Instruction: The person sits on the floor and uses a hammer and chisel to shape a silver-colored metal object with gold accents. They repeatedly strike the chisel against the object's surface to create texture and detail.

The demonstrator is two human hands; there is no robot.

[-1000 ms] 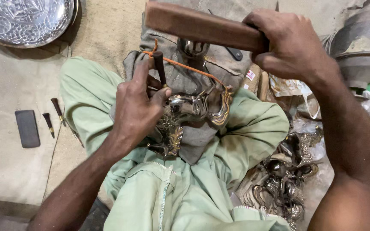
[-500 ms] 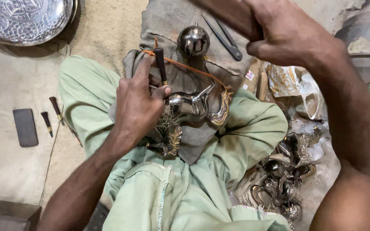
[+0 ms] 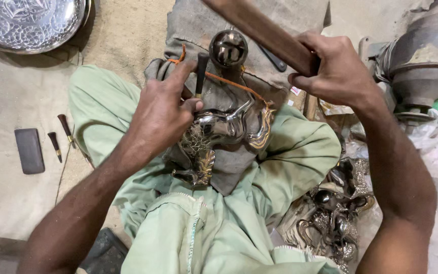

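Pinching a dark punch (image 3: 201,71), left hand (image 3: 163,114) steadies the shiny engraved metal piece (image 3: 224,127); right hand (image 3: 338,71) grips a wooden mallet (image 3: 259,33).

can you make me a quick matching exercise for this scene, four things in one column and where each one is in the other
Column one:
1. long brown wooden stick
2. slim dark-handled chisel
3. large embossed round silver tray
4. flat dark grey rectangular stone

Column two:
A. on the floor at the far left, beside two small tools
B. gripped in the right hand
C. at the top left corner, partly cut off
D. pinched in the left hand, over the shiny silver workpiece on the lap

Pairs: 1-B, 2-D, 3-C, 4-A
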